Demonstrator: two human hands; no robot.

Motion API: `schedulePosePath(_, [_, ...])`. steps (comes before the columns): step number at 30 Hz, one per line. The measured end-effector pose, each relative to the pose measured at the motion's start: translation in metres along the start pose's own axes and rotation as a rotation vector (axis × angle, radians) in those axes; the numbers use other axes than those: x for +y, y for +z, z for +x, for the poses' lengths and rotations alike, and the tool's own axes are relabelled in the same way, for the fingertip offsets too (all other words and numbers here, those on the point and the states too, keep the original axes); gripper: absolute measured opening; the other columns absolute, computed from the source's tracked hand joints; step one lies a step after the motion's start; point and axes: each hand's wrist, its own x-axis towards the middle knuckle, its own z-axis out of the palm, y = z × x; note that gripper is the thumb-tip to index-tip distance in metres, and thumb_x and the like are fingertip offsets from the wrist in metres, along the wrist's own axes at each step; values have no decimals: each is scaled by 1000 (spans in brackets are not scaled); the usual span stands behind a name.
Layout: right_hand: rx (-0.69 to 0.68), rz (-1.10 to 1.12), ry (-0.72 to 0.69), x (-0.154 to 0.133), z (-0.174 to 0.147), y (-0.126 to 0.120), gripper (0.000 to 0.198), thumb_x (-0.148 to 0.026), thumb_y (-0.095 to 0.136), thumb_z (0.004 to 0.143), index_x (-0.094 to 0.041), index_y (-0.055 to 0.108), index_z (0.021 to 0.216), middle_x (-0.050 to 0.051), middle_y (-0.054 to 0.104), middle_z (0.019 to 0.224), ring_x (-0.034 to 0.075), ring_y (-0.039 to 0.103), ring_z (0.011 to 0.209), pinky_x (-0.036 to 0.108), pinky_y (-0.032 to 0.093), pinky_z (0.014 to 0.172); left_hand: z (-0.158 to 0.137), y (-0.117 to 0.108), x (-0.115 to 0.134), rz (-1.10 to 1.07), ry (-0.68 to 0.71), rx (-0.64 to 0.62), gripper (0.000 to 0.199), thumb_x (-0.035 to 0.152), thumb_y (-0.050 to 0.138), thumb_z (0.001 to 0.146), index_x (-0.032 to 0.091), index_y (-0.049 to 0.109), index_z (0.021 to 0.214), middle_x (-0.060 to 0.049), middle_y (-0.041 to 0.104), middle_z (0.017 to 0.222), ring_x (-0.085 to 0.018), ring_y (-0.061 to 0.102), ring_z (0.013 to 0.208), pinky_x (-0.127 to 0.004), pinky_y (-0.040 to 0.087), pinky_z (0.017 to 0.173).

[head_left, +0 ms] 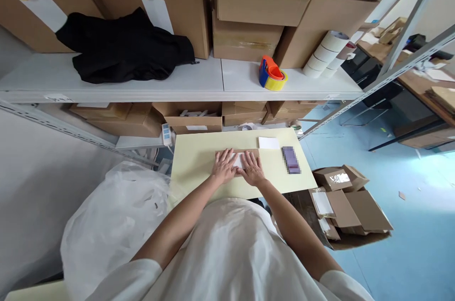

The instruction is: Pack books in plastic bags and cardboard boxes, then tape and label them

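Note:
On the pale yellow table (199, 149) lies a flat brown cardboard piece (254, 153), a box or an envelope; I cannot tell which. A white label (238, 160) sits on top of it. My left hand (223, 164) rests flat on the left part of the cardboard and the label's edge, fingers spread. My right hand (251, 168) lies flat on the right part, its fingers also spread. Both palms hide much of the cardboard and some of the label. Beyond my right hand are a stack of white labels (268, 143) and a blurred purple object (291, 159).
A shelf (234, 78) behind the table bears a black garment (131, 47), a tape dispenser (272, 73), white tape rolls (325, 54) and large cartons (259, 2). A clear plastic bag (117, 225) bulges at the left. Flattened cardboard fills a carton (350, 211) on the right floor.

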Motion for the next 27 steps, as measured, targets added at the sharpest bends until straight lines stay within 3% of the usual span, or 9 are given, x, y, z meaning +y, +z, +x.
schedulePosePath(5, [-98,6,289,21,-10,-14,63,-58,21,93,-36,6,150,4,-5,160,31,-1,146,60,15,109,6,-3,-4,-44,-181,51,59,45,41,89,28,35,145,-9,20,157,-34,13,144,-61,8,112])
schedulePosePath(9, [-172,98,450,18,-17,-19,61,-59,16,93,-41,-1,148,7,-3,160,36,9,144,61,26,103,5,-5,-17,-124,-317,53,63,52,38,89,29,29,147,-9,10,159,-36,3,145,-69,7,107])
schedulePosePath(12, [-192,123,458,14,-22,-18,62,-59,17,94,-39,-2,149,10,3,160,35,23,141,57,34,100,1,1,-30,-316,-517,72,77,60,37,87,25,13,151,-13,2,159,-37,3,144,-68,16,106])
schedulePosePath(15, [-141,173,366,19,-34,-9,66,-54,22,95,-31,-4,151,13,11,158,31,31,138,48,42,96,-4,15,-39,-625,-669,94,85,61,32,88,11,2,151,-19,6,158,-31,9,145,-51,21,113])
schedulePosePath(18, [-33,243,283,32,-56,9,74,-47,29,95,-20,-10,150,17,14,157,28,30,140,42,46,94,-11,29,-42,-781,-688,104,79,56,26,92,3,14,149,-20,19,155,-24,14,145,-35,17,117])
schedulePosePath(22, [59,350,279,59,-89,29,76,-44,33,94,-13,-6,151,20,18,155,28,29,140,48,42,98,-26,37,-45,-851,-636,96,74,54,35,91,7,23,147,-18,26,153,-26,26,142,-37,24,115])
schedulePosePath(27, [33,501,327,78,-90,13,73,-52,37,91,-11,20,149,19,33,150,28,27,141,49,30,109,-41,28,-48,-922,-624,39,68,51,42,90,8,34,142,-19,38,147,-26,46,130,-34,38,105])
